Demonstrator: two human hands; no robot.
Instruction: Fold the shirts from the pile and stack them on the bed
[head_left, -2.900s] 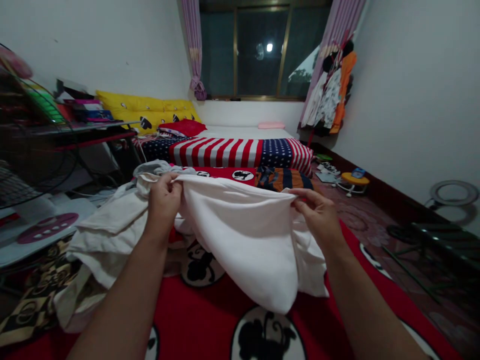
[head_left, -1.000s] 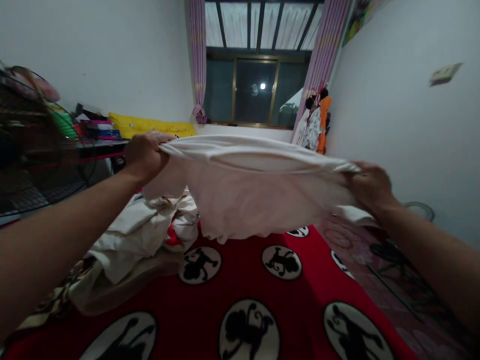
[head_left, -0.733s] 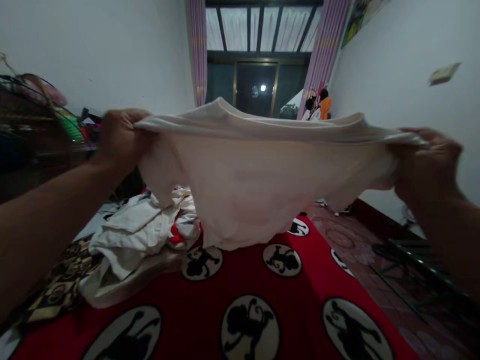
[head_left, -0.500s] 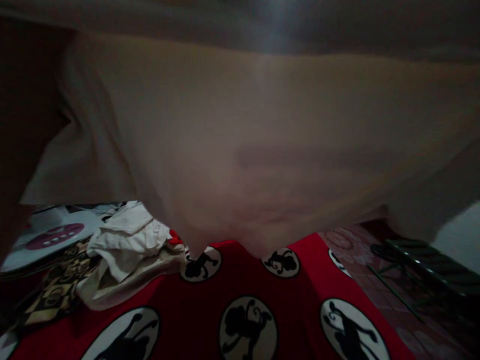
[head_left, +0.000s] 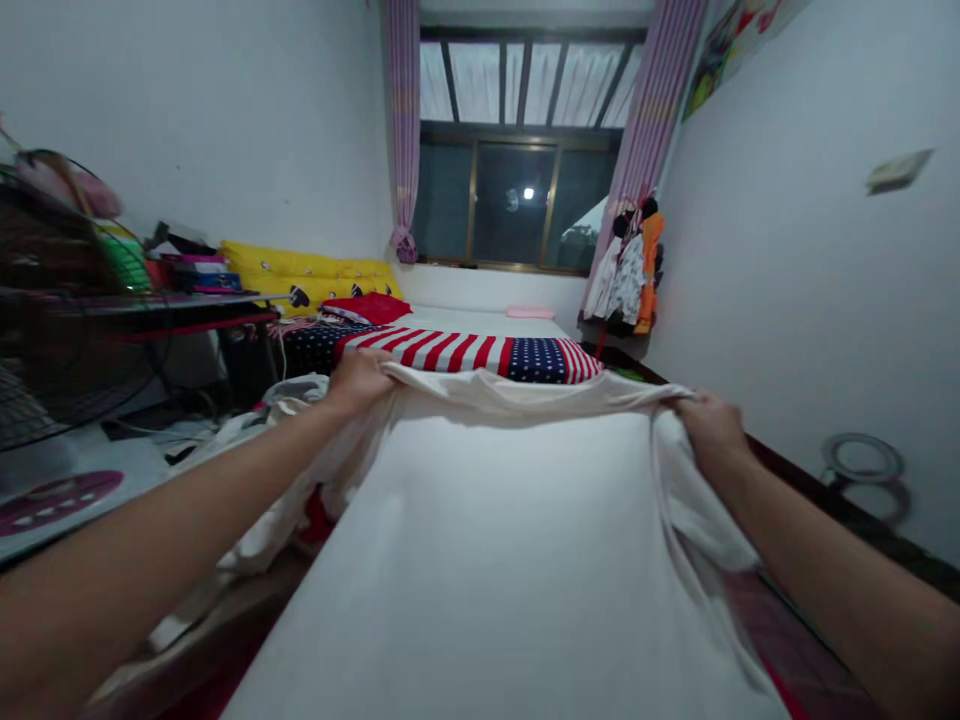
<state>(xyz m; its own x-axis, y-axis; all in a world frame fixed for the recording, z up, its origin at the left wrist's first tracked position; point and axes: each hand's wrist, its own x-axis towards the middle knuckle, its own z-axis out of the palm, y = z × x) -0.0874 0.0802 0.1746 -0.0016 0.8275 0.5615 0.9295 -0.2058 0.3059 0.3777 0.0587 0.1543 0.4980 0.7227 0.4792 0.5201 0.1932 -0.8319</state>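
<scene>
A white shirt [head_left: 517, 530] is stretched out in front of me, its far edge pulled nearly straight between my hands. My left hand [head_left: 363, 380] is closed on the far left corner of the cloth. The far right corner is gripped by my right hand [head_left: 711, 420], and loose folds that look like a sleeve hang below it. Under the shirt, a red cloth shows only in slivers at the sides. To the left lies a pile of crumpled pale clothes [head_left: 247, 530], partly hidden behind my left forearm.
A bed with a striped and starred cover [head_left: 442, 350] stands beyond the shirt, below a window [head_left: 517, 200]. At the left is a cluttered desk [head_left: 180, 300]. Clothes [head_left: 630, 270] hang at the right of the window. A ring-shaped object [head_left: 862, 458] stands by the right wall.
The shirt was up close, covering most of the view; now it is spread out lower and away from me. Both arms have come into view, and the camera looks up more.
</scene>
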